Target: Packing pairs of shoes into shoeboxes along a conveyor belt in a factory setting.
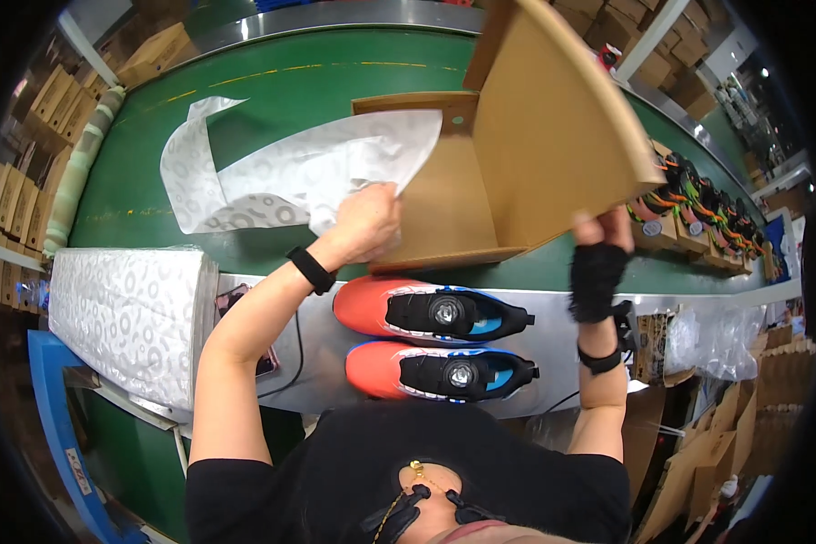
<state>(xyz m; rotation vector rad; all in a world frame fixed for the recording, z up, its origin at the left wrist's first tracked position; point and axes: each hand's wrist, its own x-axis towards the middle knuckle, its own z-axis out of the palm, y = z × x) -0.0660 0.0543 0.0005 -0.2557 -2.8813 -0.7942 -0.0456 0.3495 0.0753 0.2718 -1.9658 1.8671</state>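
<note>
My left hand [367, 222] pinches a sheet of white tissue paper [263, 186] printed with grey rings. The sheet trails leftward over the green surface, and its right end reaches into an open brown cardboard shoebox [449, 204]. My right hand [603, 240], in a black wrist wrap, grips the near corner of the raised box lid [553, 127]. In front of the box, two orange-red, black and blue sneakers [431, 306], [440, 370] with round dial closures lie side by side on the metal ledge, toes to the left.
A stack of the same patterned tissue paper [131, 317] lies at the left, beside a phone [267, 363] and a cable. Several dark shoes [698, 204] stand on boxes at the right. The green conveyor belt [308, 77] stretches behind; a blue frame [63, 435] stands at lower left.
</note>
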